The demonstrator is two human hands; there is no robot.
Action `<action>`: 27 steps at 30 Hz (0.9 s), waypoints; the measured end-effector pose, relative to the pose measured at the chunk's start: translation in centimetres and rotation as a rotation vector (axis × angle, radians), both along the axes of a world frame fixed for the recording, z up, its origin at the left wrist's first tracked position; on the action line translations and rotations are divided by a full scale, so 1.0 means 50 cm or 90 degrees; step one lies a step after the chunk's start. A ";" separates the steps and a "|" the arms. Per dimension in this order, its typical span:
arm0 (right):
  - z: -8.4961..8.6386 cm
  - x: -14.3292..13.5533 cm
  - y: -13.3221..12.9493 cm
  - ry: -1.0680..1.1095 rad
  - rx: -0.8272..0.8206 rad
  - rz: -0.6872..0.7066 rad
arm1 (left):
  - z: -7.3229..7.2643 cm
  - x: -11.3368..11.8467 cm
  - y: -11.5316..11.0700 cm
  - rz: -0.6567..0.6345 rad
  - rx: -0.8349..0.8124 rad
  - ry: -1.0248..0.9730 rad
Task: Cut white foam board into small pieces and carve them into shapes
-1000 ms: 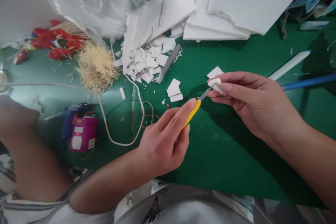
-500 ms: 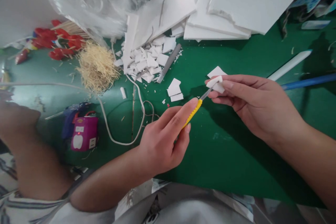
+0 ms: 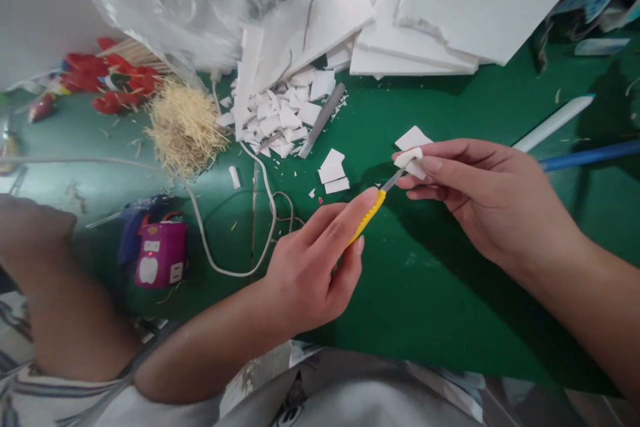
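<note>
I keep the left hand [image 3: 315, 263] wrapped round the knife [image 3: 369, 219] beside the chip [image 3: 406, 157], blade [image 3: 393, 180] meeting it; the right hand [image 3: 485, 193] pinches the chip, apparently for steadiness.

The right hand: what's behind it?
Behind the right hand show parts of a white chip, a white stick and a blue stick. Their parts directly behind the hand are covered and cannot be seen.

Single head-worn view, forward and down, close above both hands [image 3: 313, 270] [image 3: 485, 193].
</note>
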State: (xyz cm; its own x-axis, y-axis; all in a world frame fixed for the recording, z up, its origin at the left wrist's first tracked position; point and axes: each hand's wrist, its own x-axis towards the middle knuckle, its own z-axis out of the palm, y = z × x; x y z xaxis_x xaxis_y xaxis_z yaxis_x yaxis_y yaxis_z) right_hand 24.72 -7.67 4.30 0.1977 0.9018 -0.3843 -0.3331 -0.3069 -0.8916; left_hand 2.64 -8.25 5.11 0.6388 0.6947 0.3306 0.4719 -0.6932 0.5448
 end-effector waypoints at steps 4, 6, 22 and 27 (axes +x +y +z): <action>-0.001 0.001 -0.001 -0.039 0.009 -0.025 | -0.001 0.000 0.004 -0.002 0.010 -0.004; -0.002 0.001 0.000 -0.049 0.019 -0.035 | 0.000 -0.001 0.004 0.002 0.009 -0.004; -0.010 0.000 -0.003 -0.104 0.063 -0.068 | 0.016 -0.003 0.004 0.035 0.042 0.019; -0.012 0.004 -0.009 -0.154 0.042 -0.049 | 0.021 -0.014 0.014 0.071 0.125 0.052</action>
State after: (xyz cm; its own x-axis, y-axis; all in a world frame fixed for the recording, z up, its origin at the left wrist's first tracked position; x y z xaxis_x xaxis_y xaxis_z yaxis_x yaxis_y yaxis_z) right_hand 24.94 -8.13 3.71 0.3456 0.9021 -0.2583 -0.1281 -0.2274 -0.9654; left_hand 1.94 -7.55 6.18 0.5917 0.6901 0.4167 0.5881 -0.7231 0.3624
